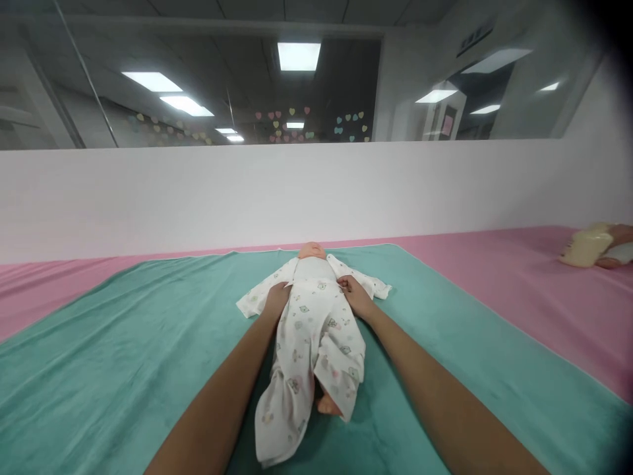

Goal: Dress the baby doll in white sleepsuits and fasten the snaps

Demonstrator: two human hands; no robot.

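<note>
At the waist of the doll (311,251), the left hand (275,298) and right hand (352,295) each close curled fingers on the printed trousers (316,336), one either side.

Romper (316,336): thin white cloth is seen, matt and soft, printed with small pastel figures and creased along the legs.
Baby doll (311,251): smooth plastic or vinyl is shown at the head and foot, with a faint sheen.
Teal blanket (123,356): plush, velvety cloth is seen, slightly shiny along its folds.
Pink sheet (519,290): matt cloth is laid nearly smooth.
Partition wall (198,198): a flat, matt white surface is presented.
Window glass (198,99): a glossy pane is seen, with ceiling lights mirrored in it.
</note>
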